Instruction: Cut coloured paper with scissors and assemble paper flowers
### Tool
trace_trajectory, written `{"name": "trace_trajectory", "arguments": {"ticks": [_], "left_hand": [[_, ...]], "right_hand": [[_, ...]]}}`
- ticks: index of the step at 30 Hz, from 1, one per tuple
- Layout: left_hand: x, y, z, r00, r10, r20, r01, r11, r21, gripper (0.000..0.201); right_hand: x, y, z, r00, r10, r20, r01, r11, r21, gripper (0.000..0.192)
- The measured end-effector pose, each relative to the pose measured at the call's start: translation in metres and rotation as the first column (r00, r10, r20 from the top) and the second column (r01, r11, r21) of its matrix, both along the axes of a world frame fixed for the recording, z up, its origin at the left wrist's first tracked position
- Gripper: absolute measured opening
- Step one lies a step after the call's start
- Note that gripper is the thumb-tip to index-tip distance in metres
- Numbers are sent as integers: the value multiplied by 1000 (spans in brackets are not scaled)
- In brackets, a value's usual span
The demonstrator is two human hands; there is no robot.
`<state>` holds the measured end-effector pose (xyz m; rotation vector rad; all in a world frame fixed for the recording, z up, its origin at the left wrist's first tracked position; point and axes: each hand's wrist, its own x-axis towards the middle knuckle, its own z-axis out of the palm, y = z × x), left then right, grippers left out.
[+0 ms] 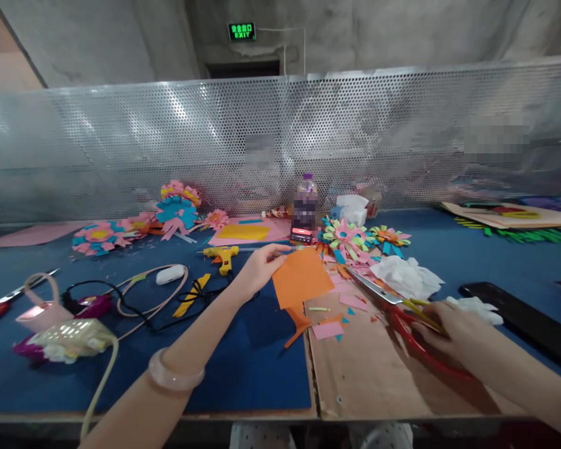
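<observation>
My left hand (264, 267), with a pale bangle on its wrist, pinches the left edge of an orange paper sheet (303, 277) above the middle of the table. A curled orange strip (298, 325) hangs or lies just below the sheet; whether it is attached I cannot tell. In my right hand (442, 327) is a pair of scissors (383, 293) with red and yellow handles, its blades pointing up and left. The blade tips lie to the right of the orange sheet, apart from it. Pink, blue and orange paper scraps (328, 329) are scattered beneath.
Paper flowers (348, 239) stand at the back, more (176, 212) at back left. A yellow glue gun (221, 257), cables and a white device (170, 274) lie left. A bottle (305, 206) stands behind. Crumpled tissue (407, 276) and a black phone-like slab (518, 321) lie right.
</observation>
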<state>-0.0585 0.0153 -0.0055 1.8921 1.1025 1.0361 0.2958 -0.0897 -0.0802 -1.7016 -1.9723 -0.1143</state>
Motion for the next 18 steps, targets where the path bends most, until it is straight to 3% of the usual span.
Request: {"name": "trace_trajectory", "arguments": {"ticks": [3, 5, 8, 10, 11, 13, 15, 18], "left_hand": [[0, -2, 7, 995, 38, 88, -26, 992, -123, 33], [0, -3, 11, 970, 40, 241, 27, 963, -269, 35], [0, -5, 15, 882, 47, 469, 180, 886, -428, 26], [0, -7, 15, 829, 24, 559, 300, 824, -480, 22], [0, -10, 15, 801, 2, 599, 366, 790, -492, 22], [2, -16, 14, 749, -36, 662, 477, 722, -501, 22], [5, -24, 12, 726, -69, 685, 547, 660, -514, 21], [13, -36, 10, 734, -145, 664, 609, 573, -549, 22]], "right_hand": [[-1, -3, 18, 961, -184, -207, 139, 967, -215, 24], [-6, -7, 33, 861, -233, -452, 90, 945, -316, 30], [-22, -7, 52, 533, -278, -799, -161, 894, -419, 27], [-41, -2, 59, 319, -323, -891, -287, 863, -416, 26], [-52, 2, 61, 264, -330, -906, -335, 850, -407, 27], [-77, 10, 62, 217, -321, -922, -376, 844, -383, 30], [-101, 16, 64, 230, -274, -934, -378, 859, -346, 33], [-131, 21, 69, 353, -108, -929, -388, 887, -250, 31]]}}
